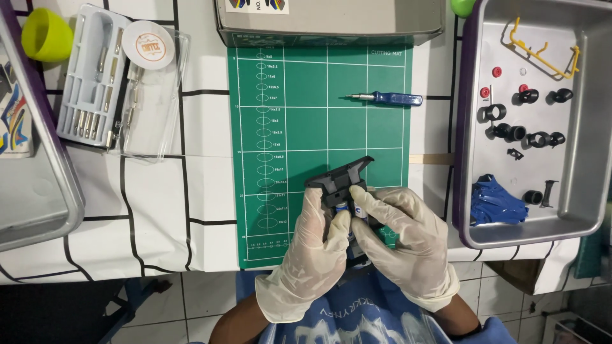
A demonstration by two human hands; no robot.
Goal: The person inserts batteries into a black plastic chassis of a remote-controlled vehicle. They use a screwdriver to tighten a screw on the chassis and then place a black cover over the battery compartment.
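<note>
Both gloved hands hold a black plastic device [340,180] over the near edge of the green cutting mat [299,127]. The left hand [312,255] cradles it from the left; the right hand [408,245] grips from the right, thumbs pressed on small batteries [350,210] in its open compartment. A blue screwdriver [387,98] lies farther away, within reach. The metal tray [586,210] at right keeps the removed black parts together.

A small black plastic device [341,181] is held over the near part of a green cutting mat [306,127]. Its far end widens into a flat bar that lies slanted, the right tip further away. The near end is covered by fingers [357,204] closed around it from both sides. Small blue-and-white parts show in its middle.
</note>
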